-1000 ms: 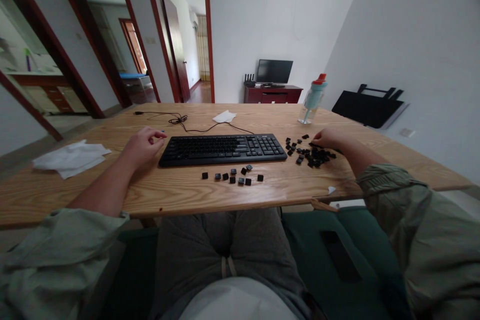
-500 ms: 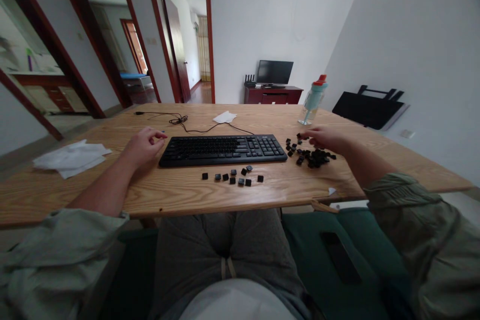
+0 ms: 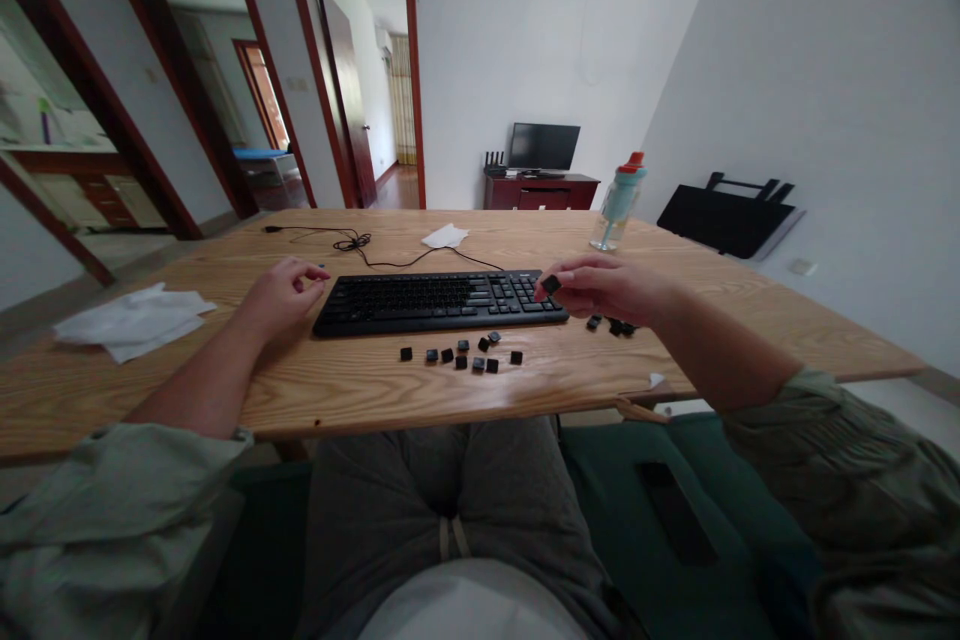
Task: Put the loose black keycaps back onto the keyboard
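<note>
My right hand (image 3: 607,288) pinches a black keycap (image 3: 551,284) between thumb and fingertips, above the number pad end of a black keyboard (image 3: 420,320). My left hand (image 3: 281,298) rests on the table by the keyboard's left end, its fingers loosely bent and apart, with nothing visible in them. A tiny blue thing (image 3: 322,267) shows just past its fingertips, too small to name. In front of the keyboard lie several loose keycaps (image 3: 478,365), some turned over. A pile of keycaps (image 3: 616,327) at the right is mostly hidden behind my right hand.
The wooden table (image 3: 360,390) carries white tissues (image 3: 135,318) at the left and a folded white paper (image 3: 445,236) behind the keyboard. A coiled black cable (image 3: 351,242) lies at the back. A water bottle (image 3: 616,205) stands at the back right.
My right hand has moved left from the keycap pile to over the keyboard's right end, with one keycap in its fingers. My left hand stays in place. The view has shifted slightly.
</note>
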Tool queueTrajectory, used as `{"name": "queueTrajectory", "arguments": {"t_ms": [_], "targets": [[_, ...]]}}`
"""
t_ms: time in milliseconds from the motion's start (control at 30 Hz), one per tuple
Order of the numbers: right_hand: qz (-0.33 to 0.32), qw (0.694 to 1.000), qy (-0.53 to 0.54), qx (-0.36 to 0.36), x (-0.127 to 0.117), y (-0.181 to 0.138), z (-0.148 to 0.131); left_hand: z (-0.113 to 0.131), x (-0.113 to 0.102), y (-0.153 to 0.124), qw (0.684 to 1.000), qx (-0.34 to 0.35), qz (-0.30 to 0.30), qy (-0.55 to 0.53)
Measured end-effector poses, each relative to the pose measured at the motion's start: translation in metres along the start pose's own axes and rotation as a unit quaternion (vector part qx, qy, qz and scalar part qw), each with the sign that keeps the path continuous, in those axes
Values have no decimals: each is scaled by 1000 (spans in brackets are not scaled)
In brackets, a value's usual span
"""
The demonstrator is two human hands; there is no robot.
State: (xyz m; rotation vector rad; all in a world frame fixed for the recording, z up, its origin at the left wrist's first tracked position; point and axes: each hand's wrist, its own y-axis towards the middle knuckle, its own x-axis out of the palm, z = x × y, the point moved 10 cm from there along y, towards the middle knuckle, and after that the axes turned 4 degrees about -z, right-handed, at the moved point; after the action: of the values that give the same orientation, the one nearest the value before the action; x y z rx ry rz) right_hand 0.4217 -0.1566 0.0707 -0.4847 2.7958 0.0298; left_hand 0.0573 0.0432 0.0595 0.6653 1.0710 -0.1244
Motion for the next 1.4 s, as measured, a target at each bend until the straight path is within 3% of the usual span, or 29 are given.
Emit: {"name": "queueTrajectory", "arguments": {"t_ms": [133,233,300,433,567,1000,1067,1133,1233,1333,1400], "targets": [[-10,999,-37,-6,4,2,-4,-1,0,1,1000,3,5,-1],[12,988,-153,1,0,3,-4,-1,0,1,1000,5,4,-4],[32,961,-274,14,-2,5,-1,-1,0,1,1000,5,8,-5],[23,874,-484,20,10,13,15,-5,3,3,1000,0,9,2],[-13,827,-561,39,27,19,41,-6,4,3,1000,1,9,5],[-2,852,-523,-14,33,28,38,-2,2,2,1000,2,4,2],[15,864,-504,6,18,25,33,-4,2,2,1000,3,5,-3],[61,869,-490,35,-17,18,28,-5,3,1,1000,3,4,-9],[175,847,-493,98,-100,-2,32,-3,3,1,1000,2,-6,-13],[261,815,-478,196,-183,-32,65,1,2,0,1000,4,-8,-10],[281,796,-474,252,-220,-50,94,1,2,1,1000,6,-8,-10]]}}
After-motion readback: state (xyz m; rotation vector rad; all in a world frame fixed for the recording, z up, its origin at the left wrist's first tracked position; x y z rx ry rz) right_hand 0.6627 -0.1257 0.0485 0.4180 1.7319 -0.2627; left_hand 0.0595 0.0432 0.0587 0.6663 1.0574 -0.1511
